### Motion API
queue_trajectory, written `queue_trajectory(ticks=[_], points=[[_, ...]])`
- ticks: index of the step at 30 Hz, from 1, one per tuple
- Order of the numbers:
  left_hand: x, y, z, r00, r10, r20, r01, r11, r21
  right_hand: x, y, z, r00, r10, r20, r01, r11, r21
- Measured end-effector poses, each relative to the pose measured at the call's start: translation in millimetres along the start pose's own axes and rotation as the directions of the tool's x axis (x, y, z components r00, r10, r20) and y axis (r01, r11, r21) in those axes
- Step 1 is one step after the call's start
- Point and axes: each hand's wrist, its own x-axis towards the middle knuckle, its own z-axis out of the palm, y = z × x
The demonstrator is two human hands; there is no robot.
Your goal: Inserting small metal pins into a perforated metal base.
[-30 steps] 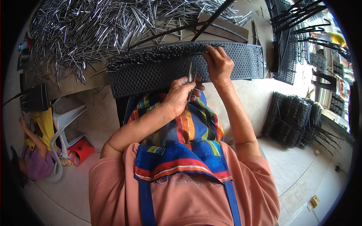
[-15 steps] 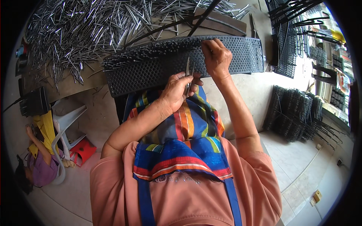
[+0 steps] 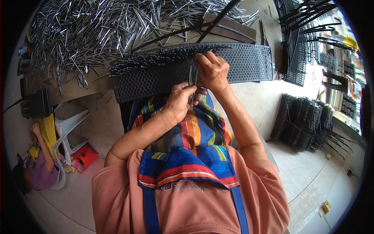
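Beyond the left hand, has a worktable (image 3: 93,86) covered with a glinting heap of loose metal strips (image 3: 101,27), presumably left there for an easy reach. Past the right hand, has a brown slab (image 3: 233,34) beneath a slanting dark bar (image 3: 218,22).

Closes the left hand (image 3: 180,102) on a small bundle of strips (image 3: 191,84), with the thumb pressed along them and the tips pointing away toward the panel. Probably holds them upright like this to offer the ends to the other hand. Curls the fingers of the right hand (image 3: 213,71) inward, just beside those tips (impossible to tell, with the fingertips hidden, whether pinching a strip or not).

Has the dark perforated panel (image 3: 249,58) under the right hand and reaching to either side, with dense bristles (image 3: 156,56) along the far edge, ahead and to the left of both hands. Seems to prop it between table edge and striped apron (image 3: 191,128), likely for steadiness and closeness.

Well to the right of the right hand, has stacked bristled panels (image 3: 298,123); far left of the left hand, another person (image 3: 41,171) in purple, near a red bag (image 3: 85,158).
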Motion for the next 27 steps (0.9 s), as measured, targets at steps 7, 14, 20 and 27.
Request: queue_trajectory(ticks=[7, 14, 20, 27], points=[[-5.9, -1.5, -4.0, 0.998, 0.049, -0.048, -0.046, 0.997, 0.056, 6.9, 0.1, -3.6, 0.975, 0.133, -0.179, -0.102, 0.98, 0.172], [-1.4, -4.2, 1.5, 0.993, 0.077, -0.092, -0.067, 0.993, 0.102, 4.5, 12.1, -14.2, 0.953, 0.289, -0.091, -0.265, 0.941, 0.211], [3.8, -4.5, 5.1, 0.995, 0.073, -0.073, -0.072, 0.997, 0.023, -0.6, 14.9, -17.4, 0.941, 0.328, -0.085, -0.307, 0.932, 0.194], [8.9, 0.5, 5.7, 0.997, 0.053, -0.051, -0.054, 0.999, -0.007, -12.6, 5.5, -32.9, 0.834, 0.536, 0.131, -0.549, 0.781, 0.297]])
